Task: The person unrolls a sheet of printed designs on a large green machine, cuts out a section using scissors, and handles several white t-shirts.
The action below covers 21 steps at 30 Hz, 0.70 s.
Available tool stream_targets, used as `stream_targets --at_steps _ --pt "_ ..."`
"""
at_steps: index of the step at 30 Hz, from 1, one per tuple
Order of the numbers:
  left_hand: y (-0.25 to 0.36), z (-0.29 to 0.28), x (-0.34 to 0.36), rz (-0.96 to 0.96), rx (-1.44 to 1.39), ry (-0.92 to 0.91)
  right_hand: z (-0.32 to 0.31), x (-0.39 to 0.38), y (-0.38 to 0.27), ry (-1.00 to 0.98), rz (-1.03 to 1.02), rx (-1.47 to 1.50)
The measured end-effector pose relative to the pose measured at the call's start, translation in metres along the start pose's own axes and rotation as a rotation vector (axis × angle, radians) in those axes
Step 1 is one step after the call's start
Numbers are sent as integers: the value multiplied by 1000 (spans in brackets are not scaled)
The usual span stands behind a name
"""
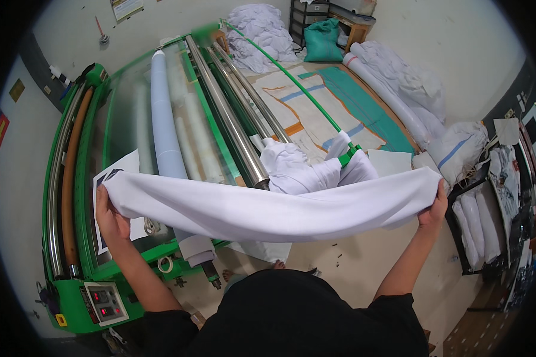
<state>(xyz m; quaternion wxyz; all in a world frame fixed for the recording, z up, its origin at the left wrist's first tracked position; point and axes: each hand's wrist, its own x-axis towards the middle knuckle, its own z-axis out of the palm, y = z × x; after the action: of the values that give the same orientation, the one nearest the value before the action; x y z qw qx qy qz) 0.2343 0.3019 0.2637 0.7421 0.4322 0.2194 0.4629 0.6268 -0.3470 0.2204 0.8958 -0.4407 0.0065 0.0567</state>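
Note:
A long piece of white fabric (268, 208) is stretched across in front of me, sagging a little in the middle. My left hand (111, 217) grips its left end, over the near side of a green roller machine (86, 256). At the other end, my right hand (436, 205) is closed around the fabric's right corner. Both arms are spread wide. Just behind the stretched piece, more white fabric (298, 169) lies bunched over the ends of the steel rollers (226, 113) and a green bar (304, 89).
A pale blue roll (165, 119) lies lengthwise on the machine, whose control panel (105, 303) is at the near left. Sacks and a green sheet (363, 104) cover the floor beyond. White fabric heaps (259, 33) stand at the back; a rack (482, 226) is on the right.

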Motion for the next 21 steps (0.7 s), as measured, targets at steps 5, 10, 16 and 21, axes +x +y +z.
stream_targets --at_steps 5,10,16,21 --pt "57 -26 4 61 -4 0 -11 13 -16 50 -113 -50" --pt "47 -47 -12 -79 103 -180 -65 5 46 115 -69 -91" --pt "-21 -68 -43 -100 428 262 -21 -11 75 96 46 -423" --pt "27 -114 1 180 571 375 -45 33 31 389 -213 -417"
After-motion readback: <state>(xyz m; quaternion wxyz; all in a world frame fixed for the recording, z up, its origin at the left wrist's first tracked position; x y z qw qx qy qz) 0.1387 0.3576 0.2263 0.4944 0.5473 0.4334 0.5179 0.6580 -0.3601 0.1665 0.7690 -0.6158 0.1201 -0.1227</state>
